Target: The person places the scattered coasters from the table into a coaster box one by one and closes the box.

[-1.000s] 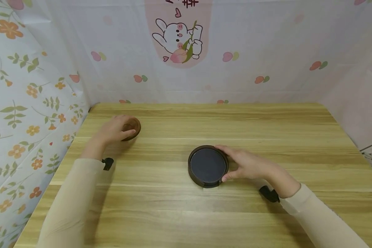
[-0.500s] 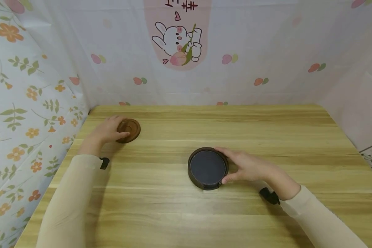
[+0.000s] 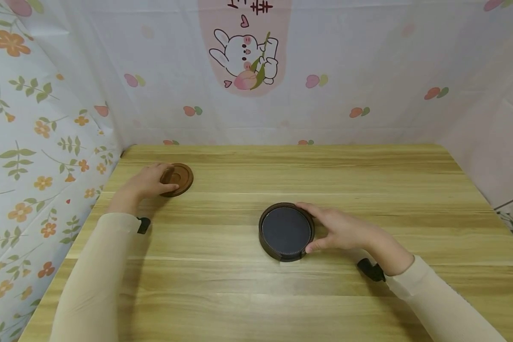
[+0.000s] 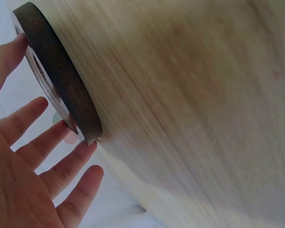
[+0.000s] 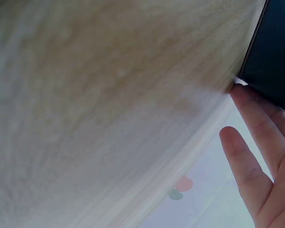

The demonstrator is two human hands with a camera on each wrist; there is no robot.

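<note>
At the table's far left lies a round brown wooden coaster [image 3: 182,178] with a ringed recess on top. My left hand [image 3: 147,183] is at its left edge, fingers spread and fairly straight; the left wrist view shows fingertips touching the coaster [image 4: 61,71], while the little finger stands free. Near the middle sits a dark round coaster holder [image 3: 273,250] with a black stitched coaster [image 3: 286,230] inside. My right hand [image 3: 339,229] holds the holder's right side between thumb and fingers. In the right wrist view, fingers touch the holder's dark wall [image 5: 273,52].
Both things rest on a light wood-grain table [image 3: 248,304]. A white printed cloth [image 3: 256,114] hangs behind its back edge, and a flowered cloth [image 3: 38,156] borders the left side. Each wrist carries a small black device [image 3: 371,269].
The wooden coaster was tilted in my left hand and now lies flat. That hand has shifted slightly left, uncovering more of the coaster. My right hand stays at the holder.
</note>
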